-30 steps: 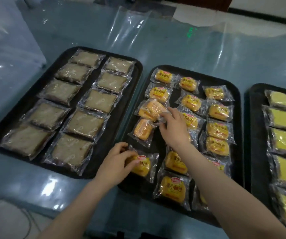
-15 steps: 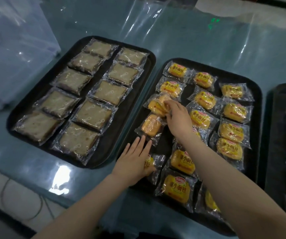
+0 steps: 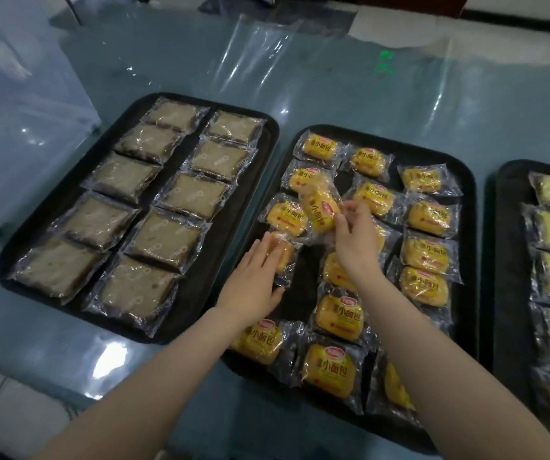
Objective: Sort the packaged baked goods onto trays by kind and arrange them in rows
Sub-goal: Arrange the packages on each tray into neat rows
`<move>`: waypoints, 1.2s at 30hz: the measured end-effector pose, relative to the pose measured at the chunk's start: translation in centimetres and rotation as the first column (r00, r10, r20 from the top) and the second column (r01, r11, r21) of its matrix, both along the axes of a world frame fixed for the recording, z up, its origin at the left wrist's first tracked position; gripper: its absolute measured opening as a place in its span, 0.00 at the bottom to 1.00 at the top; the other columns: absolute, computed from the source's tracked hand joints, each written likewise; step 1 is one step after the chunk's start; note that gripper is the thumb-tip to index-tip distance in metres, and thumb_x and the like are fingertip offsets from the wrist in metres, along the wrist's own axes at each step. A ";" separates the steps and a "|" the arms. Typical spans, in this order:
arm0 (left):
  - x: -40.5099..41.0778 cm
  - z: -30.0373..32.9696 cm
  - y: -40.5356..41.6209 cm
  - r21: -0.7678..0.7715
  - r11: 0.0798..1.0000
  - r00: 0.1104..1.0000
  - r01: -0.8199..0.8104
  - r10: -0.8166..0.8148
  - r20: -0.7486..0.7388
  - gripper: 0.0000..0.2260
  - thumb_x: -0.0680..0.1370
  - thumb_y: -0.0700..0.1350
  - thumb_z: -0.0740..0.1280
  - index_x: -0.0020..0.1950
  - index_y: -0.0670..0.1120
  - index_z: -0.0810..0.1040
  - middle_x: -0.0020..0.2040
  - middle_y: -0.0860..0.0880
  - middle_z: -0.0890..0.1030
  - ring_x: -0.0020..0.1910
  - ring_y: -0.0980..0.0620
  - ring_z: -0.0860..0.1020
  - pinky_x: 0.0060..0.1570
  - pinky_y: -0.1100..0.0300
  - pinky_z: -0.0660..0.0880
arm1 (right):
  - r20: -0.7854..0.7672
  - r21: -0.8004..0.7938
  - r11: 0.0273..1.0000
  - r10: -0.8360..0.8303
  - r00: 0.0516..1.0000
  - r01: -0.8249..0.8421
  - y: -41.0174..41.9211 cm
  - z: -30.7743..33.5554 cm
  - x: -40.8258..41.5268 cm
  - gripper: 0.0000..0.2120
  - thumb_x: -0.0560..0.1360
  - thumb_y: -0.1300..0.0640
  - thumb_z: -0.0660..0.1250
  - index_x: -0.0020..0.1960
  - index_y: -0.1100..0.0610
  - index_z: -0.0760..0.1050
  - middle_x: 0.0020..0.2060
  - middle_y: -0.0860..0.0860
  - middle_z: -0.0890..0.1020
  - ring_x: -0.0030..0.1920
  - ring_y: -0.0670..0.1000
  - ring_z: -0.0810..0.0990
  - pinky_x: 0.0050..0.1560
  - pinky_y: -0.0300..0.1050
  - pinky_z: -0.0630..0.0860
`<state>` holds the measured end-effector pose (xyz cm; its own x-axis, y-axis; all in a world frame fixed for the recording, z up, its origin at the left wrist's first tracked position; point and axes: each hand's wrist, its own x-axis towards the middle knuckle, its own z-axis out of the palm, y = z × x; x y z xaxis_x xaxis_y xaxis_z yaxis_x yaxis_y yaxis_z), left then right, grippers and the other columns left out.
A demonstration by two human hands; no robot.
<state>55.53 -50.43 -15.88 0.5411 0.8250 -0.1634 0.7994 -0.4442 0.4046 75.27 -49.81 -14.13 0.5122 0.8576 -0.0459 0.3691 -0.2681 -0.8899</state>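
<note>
Right hand is pinching a lifted bun packet by its wrapper — left hand, fingers straight, is pressing another packet at the middle tray's nine o'clock side.

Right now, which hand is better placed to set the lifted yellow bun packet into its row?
Right hand: it already pinches the lifted packet above the middle tray. The left hand lies flat on another packet.

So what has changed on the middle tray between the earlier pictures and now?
The right hand has lifted one yellow bun pack by its wrapper edge, tilted above the left column. The left hand let go of the pack at the near corner and moved forward; its straight fingers now rest on another pack. The brown slices and the other trays stayed as they were.
</note>
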 end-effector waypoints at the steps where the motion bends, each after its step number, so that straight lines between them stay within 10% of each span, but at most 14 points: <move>1: 0.5 -0.1 0.7 -0.018 1.000 0.999 0.012 -0.012 -0.034 0.39 0.76 0.50 0.67 0.78 0.53 0.43 0.78 0.51 0.41 0.76 0.50 0.44 0.73 0.53 0.52 | -0.052 -0.013 1.000 -0.020 0.998 0.019 -0.2 0.0 0.2 0.04 0.81 0.54 0.59 0.54 0.47 0.68 0.46 0.41 0.77 0.43 0.38 0.77 0.38 0.34 0.72; 12: -0.1 0.5 3.2 -0.068 0.949 0.902 -0.307 0.313 0.298 0.20 0.79 0.44 0.63 0.70 0.48 0.61 0.56 0.48 0.79 0.50 0.47 0.80 0.46 0.52 0.76 | -0.151 -0.063 0.995 -0.091 0.984 0.082 -2.4 0.0 1.8 0.08 0.80 0.56 0.61 0.54 0.52 0.79 0.46 0.49 0.82 0.47 0.51 0.81 0.50 0.53 0.79; 18: -4.0 1.9 2.8 -0.247 0.803 0.598 -0.543 0.576 0.558 0.09 0.80 0.41 0.62 0.60 0.45 0.70 0.52 0.51 0.76 0.51 0.53 0.76 0.49 0.62 0.68 | 0.022 -0.119 0.977 0.180 0.984 -0.176 -3.0 0.3 -1.9 0.05 0.78 0.55 0.65 0.51 0.46 0.76 0.42 0.40 0.80 0.37 0.36 0.77 0.32 0.29 0.70; 23: -5.3 2.4 2.6 -0.402 0.749 0.474 -0.527 0.651 0.593 0.10 0.80 0.43 0.61 0.57 0.58 0.72 0.49 0.61 0.77 0.51 0.64 0.76 0.51 0.65 0.71 | 0.294 -0.403 0.843 0.487 0.822 -0.355 -3.3 -0.2 -4.2 0.07 0.76 0.54 0.66 0.52 0.47 0.79 0.47 0.45 0.83 0.51 0.47 0.78 0.50 0.48 0.78; 36: -6.6 2.6 2.9 -0.522 0.677 0.388 -0.518 0.731 0.562 0.12 0.79 0.41 0.63 0.51 0.59 0.78 0.47 0.59 0.83 0.47 0.60 0.81 0.47 0.60 0.77 | 0.563 -0.359 0.879 0.471 0.679 -0.313 4.8 -1.4 -1.5 0.26 0.75 0.52 0.67 0.72 0.50 0.65 0.71 0.51 0.67 0.72 0.55 0.62 0.69 0.56 0.65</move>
